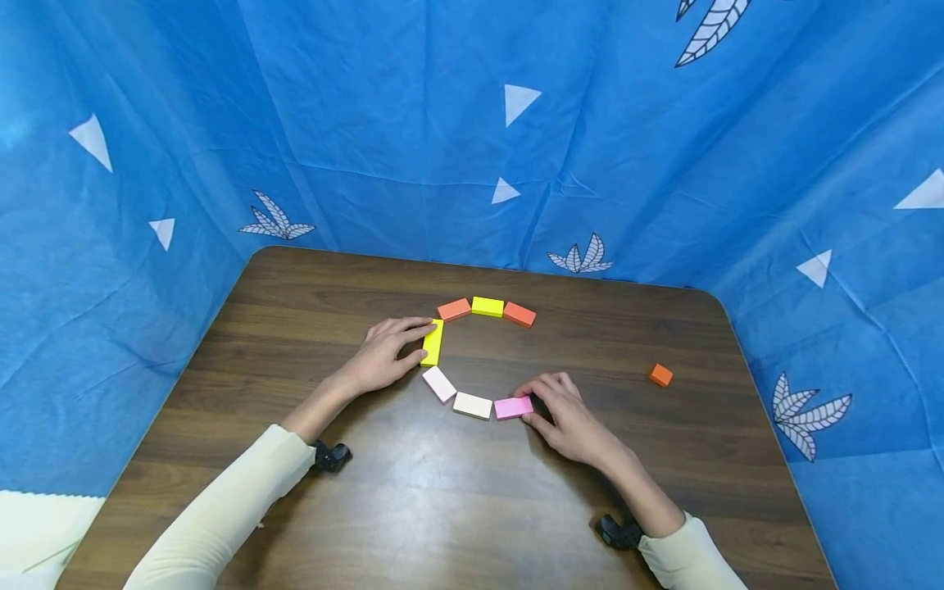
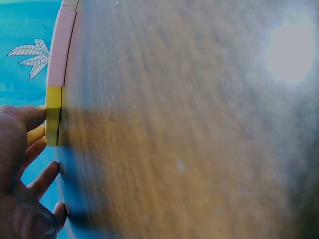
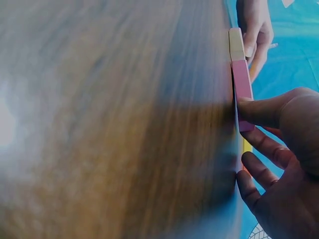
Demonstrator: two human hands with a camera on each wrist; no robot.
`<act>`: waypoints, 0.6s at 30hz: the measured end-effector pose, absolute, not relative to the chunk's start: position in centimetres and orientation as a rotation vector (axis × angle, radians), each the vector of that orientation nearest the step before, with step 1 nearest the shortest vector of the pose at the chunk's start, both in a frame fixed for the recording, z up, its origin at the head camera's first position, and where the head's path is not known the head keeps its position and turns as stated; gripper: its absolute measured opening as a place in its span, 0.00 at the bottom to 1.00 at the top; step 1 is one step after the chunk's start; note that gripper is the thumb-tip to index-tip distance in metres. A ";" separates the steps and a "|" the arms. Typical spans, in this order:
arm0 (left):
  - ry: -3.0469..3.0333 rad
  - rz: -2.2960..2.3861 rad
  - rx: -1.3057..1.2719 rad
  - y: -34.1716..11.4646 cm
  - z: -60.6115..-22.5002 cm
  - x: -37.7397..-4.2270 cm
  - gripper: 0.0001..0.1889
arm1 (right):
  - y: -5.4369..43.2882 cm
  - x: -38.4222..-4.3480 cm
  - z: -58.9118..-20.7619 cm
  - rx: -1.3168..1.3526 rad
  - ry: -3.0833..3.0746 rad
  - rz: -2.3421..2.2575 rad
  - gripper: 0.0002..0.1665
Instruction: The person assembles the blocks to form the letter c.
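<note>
An open curve of small rectangular blocks lies on the wooden table. My left hand [image 1: 379,358] grips a yellow block [image 1: 433,344] on the curve's left side, thumb near its lower end and a fingertip near its upper end. On the lower right, my right hand [image 1: 571,418] holds the right end of a pink block [image 1: 512,407] between thumb and fingers. Between these two blocks come a pale pink block [image 1: 439,383] and a cream block [image 1: 473,406]. Along the top sit an orange-red block [image 1: 454,309], a second yellow block [image 1: 487,306] and a red block [image 1: 519,314].
A single orange block [image 1: 660,375] lies apart, toward the right side of the table [image 1: 413,508]. Blue curtain [image 1: 413,123] with white patterns surrounds the table's far edge and both sides. Each wrist wears a small black camera.
</note>
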State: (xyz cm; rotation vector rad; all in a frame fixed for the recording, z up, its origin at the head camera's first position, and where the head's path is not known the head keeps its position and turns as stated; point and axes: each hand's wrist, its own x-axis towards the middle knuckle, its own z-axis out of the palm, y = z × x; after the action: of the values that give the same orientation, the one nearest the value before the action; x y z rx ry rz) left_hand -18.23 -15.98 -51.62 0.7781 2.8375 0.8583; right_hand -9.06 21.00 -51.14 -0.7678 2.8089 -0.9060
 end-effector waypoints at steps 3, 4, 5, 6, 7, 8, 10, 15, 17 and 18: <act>2.832 0.861 0.781 -15.9 -51.6 -18.2 0.29 | 20.9 -9.0 -51.2 -0.759 2.809 -0.892 0.14; 2.832 0.859 0.781 -15.9 -51.6 -18.2 0.29 | 20.9 -9.0 -51.2 -0.756 2.811 -0.886 0.14; 2.833 0.858 0.781 -15.9 -51.6 -18.3 0.29 | 20.9 -9.0 -51.2 -0.752 2.813 -0.880 0.14; 2.831 0.859 0.781 -15.9 -51.6 -18.3 0.29 | 20.9 -8.9 -51.3 -0.752 2.815 -0.879 0.14; 2.828 0.861 0.783 -15.9 -51.6 -18.3 0.29 | 20.9 -8.9 -51.3 -0.753 2.817 -0.878 0.14; 2.827 0.864 0.781 -15.9 -51.6 -18.3 0.29 | 20.9 -8.9 -51.3 -0.754 2.819 -0.877 0.15; 2.826 0.865 0.780 -15.9 -51.6 -18.3 0.29 | 20.9 -8.9 -51.3 -0.758 2.819 -0.882 0.15; 2.831 0.857 0.779 -16.0 -51.6 -18.3 0.29 | 21.0 -8.8 -51.0 -0.756 2.803 -0.902 0.19; 2.831 0.853 0.777 -16.0 -51.7 -18.3 0.29 | 21.4 -8.8 -50.7 -0.739 2.797 -0.914 0.21; 2.833 0.850 0.778 -16.0 -51.8 -18.3 0.29 | 21.7 -8.8 -50.6 -0.727 2.797 -0.919 0.22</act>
State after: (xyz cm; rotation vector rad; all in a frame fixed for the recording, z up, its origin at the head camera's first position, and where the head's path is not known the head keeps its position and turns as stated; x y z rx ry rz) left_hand -18.31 -16.00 -51.75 0.7783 2.8325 0.8505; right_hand -8.83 21.66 -50.56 -0.7267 2.7970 -0.9195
